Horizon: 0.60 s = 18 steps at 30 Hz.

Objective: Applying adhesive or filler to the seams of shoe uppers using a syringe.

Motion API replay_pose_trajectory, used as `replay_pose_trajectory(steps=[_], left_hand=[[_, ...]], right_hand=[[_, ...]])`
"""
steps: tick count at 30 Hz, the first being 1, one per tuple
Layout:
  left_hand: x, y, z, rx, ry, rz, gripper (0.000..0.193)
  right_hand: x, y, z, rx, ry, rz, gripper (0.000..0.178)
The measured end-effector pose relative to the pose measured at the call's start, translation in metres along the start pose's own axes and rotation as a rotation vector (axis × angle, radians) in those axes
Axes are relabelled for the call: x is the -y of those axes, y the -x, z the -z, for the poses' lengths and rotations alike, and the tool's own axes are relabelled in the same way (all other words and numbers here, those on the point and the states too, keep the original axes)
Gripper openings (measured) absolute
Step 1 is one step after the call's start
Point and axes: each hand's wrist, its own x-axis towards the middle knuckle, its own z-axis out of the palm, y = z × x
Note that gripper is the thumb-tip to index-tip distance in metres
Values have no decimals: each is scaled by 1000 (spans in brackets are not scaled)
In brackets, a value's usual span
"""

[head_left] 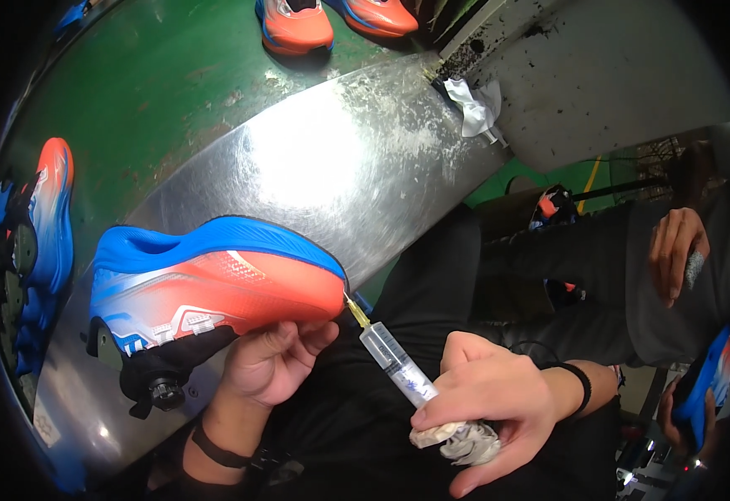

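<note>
A sneaker (273, 288) in orange-red, white and blue lies on its side, its blue sole (214, 238) facing away from me and its toe to the right. My left hand (273, 363) has its fingers curled under the toe end and holds it from the near side. A black part with a round dial (167, 392) sits at the shoe's opening. My right hand (494, 397) grips a clear syringe (398, 363); crumpled whitish wrapping (469, 442) is bunched at its rear end. The syringe's yellow needle tip (352, 305) meets the toe where sole and upper join.
Shiny metal plate (315, 159) lies on the green table (156, 100). Two sneakers (298, 29) stand at the far side, with more shoes (52, 209) at left. White crumpled wrapping (475, 108) rests by the grey panel. At right are another person's hand (675, 250) and a held shoe (699, 401).
</note>
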Motion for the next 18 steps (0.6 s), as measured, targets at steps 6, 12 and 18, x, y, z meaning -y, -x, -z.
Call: replay_pose_trajectory(steps=[6,12,18], left_hand=[[1,-4,-4,-105,59,-4,32],[1,-2,-3,-11,100,-9,42],[0,2,-14,-55,119,1,45]], right_hand=[[-9,5,-8,82,294,110,45],[-28,6,-26,36,534,239,41],[-40,7,-40,-20,708,304,36]])
